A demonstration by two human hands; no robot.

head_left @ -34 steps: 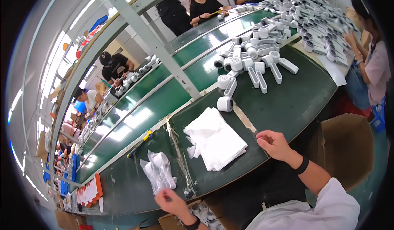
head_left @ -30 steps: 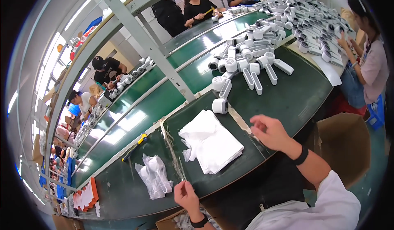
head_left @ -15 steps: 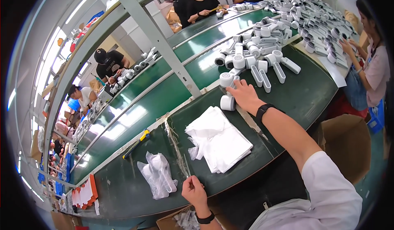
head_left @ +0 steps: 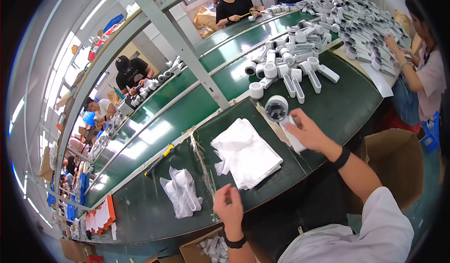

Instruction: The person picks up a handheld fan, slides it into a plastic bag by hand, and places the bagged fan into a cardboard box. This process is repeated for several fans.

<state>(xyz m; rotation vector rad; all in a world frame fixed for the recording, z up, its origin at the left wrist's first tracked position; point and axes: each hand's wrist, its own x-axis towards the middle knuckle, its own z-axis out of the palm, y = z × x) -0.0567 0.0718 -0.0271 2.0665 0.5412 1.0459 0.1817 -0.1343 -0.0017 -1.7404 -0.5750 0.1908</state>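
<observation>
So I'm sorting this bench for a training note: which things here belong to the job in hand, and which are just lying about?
In hand:
- right hand holding a white device
- left hand, empty, by the bag stack
- pile of devices

Lying about:
- bagged device
- yellow-handled tool
- cardboard box

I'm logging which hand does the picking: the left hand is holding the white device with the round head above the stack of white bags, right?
Not quite. In the head view it is the right hand that holds the white device with the round head, beside the stack of white bags. The left hand is empty, at the table's near edge.
</observation>
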